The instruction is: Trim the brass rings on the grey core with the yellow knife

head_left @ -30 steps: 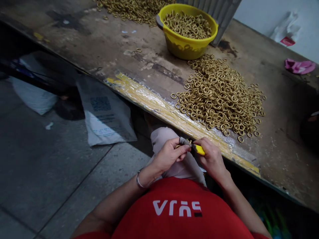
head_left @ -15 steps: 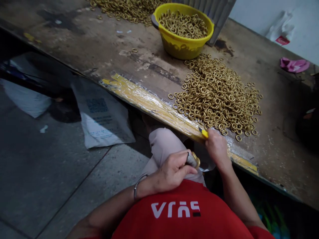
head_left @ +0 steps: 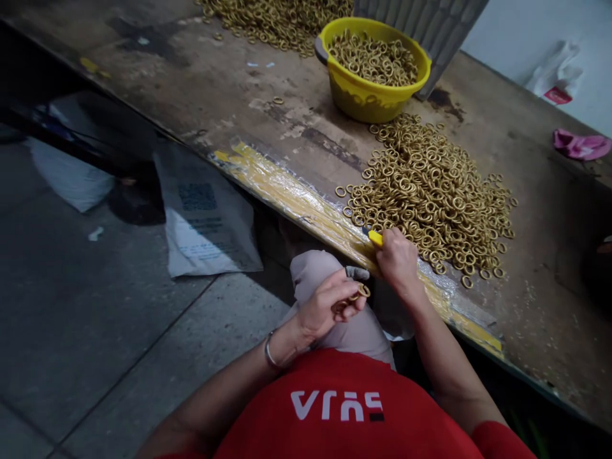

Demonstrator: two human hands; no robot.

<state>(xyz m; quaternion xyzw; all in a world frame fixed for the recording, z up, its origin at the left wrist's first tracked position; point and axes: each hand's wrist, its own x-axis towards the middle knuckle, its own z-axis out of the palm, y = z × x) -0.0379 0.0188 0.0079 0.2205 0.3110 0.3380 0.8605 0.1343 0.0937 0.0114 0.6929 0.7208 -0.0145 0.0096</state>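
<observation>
My left hand (head_left: 329,305) is closed around a few brass-coloured rings (head_left: 362,291) above my lap, and a grey covering (head_left: 357,273) wraps one of its fingers. In my right hand (head_left: 398,258) is a yellow utility knife (head_left: 375,238), its dark blade end pointing up and left over the taped table edge (head_left: 306,204). A large heap of loose rings (head_left: 435,191) lies on the table just beyond my right hand.
Behind the heap stands a yellow basin (head_left: 377,102) filled with rings. More rings (head_left: 277,25) are piled at the far left, near a grey ribbed panel (head_left: 421,32). A pink cloth (head_left: 581,145) lies at the right. White sacks (head_left: 210,236) rest on the floor under the table.
My left hand has turned and its fingers have shifted, so the rings now show at its fingertips. My right hand with the knife has moved slightly left and up. The view has shifted a little.
</observation>
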